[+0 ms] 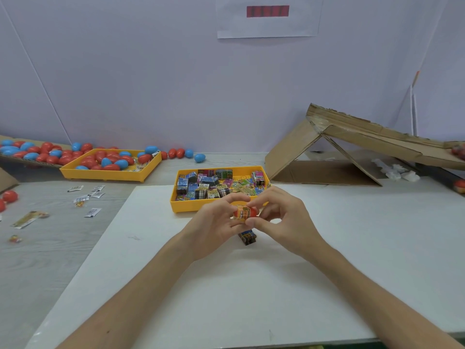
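Work: judging by the hands, a printed packet (240, 215) is being fitted into or against a red egg (252, 212).
Place: the red egg is held in the air between both hands, above the white board (201, 285) and just in front of the near tray (181, 207).
Left hand (214, 222): the fingers are curled, thumb on top and fingertips underneath, clamped on the packet side of the egg.
Right hand (281, 217): thumb and forefinger pinch the red end, while the other fingers curl loosely clear of it.
Weight: probably very light, since it looks like a hollow plastic shell with a scrap of folded paper.
Stiffness: the shell looks hard but thin, and a hard squeeze might flex it or pop a seam. The printed packet looks soft and likely to crumple.
Surface: the egg is glossy and rounded, so likely slippery, and it would probably roll if set down loose.
Best hold: thumb against fingers around the widest part. A pinch on the tapered tip could let it squirt out.
Unclear: fingers hide whether the shell is a half or a whole egg.
Below: a dark packet (247, 237) lies on the white board right under the hands, apart from them.
Supply: the near tray holds many similar folded packets. The far tray (100, 176) to the left holds red and blue eggs.
Elsewhere: paper slips (91, 212) lie scattered on the table (50, 260) to the left, and a cardboard ramp (364, 139) stands to the right.
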Available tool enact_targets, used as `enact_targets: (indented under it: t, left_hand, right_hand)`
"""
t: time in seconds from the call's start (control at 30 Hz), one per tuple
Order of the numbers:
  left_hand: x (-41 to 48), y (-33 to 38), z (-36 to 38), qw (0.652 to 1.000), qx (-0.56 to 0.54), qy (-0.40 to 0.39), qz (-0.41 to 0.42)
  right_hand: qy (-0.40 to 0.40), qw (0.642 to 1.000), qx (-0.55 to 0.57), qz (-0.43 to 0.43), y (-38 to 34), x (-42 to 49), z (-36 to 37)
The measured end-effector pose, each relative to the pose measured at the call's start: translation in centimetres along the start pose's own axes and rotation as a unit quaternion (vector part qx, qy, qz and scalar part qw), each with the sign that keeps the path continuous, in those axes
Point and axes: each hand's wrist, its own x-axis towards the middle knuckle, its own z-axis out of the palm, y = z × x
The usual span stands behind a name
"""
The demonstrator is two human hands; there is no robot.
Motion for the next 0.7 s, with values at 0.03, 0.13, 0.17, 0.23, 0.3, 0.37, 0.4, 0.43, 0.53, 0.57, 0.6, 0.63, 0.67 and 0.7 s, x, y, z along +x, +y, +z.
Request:
enact_targets:
  t: [0.03,0.13,0.17,0.23,0.3,0.37,0.4,0.43,0.53,0.57,0.6,0.63,0.67,0.7]
  left_hand:
    - [-0.03,0.01,0.05,1.0,0.009,-0.002,0.001]
    - [-0.12,0.06,0.16,0.999,0.041,-0.005,0.004]
    - [-0.15,0.07,0.21,0.999,0.048,-0.006,0.005]
    - [-0.23,0.12,0.41,0.998,0.054,-0.009,0.004]
    - [-0.27,0.14,0.57,0.999,0.047,-0.012,0.004]
    - [-0.27,0.17,0.62,0.999,0.032,-0.015,0.001]
    - [-0.25,0.17,0.64,0.999,0.028,-0.016,0.001]
    - [-0.22,0.16,0.66,1.0,0.026,-0.017,0.001]
    - [-0.14,0.15,0.63,1.0,0.018,-0.016,0.005]
    - [-0.11,0.13,0.59,1.0,0.013,-0.015,0.006]
    - [-0.07,0.12,0.55,1.0,0.006,-0.016,0.007]
    - [-0.05,0.11,0.51,1.0,-0.001,-0.017,0.007]
    - [-0.05,0.12,0.48,1.0,-0.009,-0.021,0.008]
    - [-0.05,0.13,0.45,1.0,-0.015,-0.023,0.009]
  right_hand:
    - [-0.004,1.0,-0.003,-0.002,0.03,-0.04,-0.02]
    - [-0.033,0.999,-0.022,-0.016,0.15,-0.31,-0.09]
    - [-0.041,0.998,-0.03,-0.022,0.21,-0.4,-0.1]
    - [-0.044,0.998,-0.038,-0.027,0.25,-0.45,0.0]
    - [-0.032,0.999,-0.031,-0.022,0.27,-0.35,0.12]
    - [-0.02,1.0,-0.011,-0.018,0.24,-0.24,0.23]
    - [-0.017,1.0,-0.003,-0.017,0.26,-0.21,0.24]
    - [-0.015,1.0,0.001,-0.014,0.28,-0.2,0.24]
    - [-0.014,1.0,0.009,-0.004,0.34,-0.22,0.22]
    - [-0.013,1.0,0.012,0.0,0.35,-0.22,0.21]
    - [-0.011,1.0,0.013,0.003,0.39,-0.22,0.19]
    - [-0.008,1.0,0.015,0.008,0.43,-0.23,0.16]
    - [-0.005,1.0,0.02,0.014,0.48,-0.22,0.16]
    - [-0.004,0.999,0.026,0.019,0.51,-0.24,0.17]
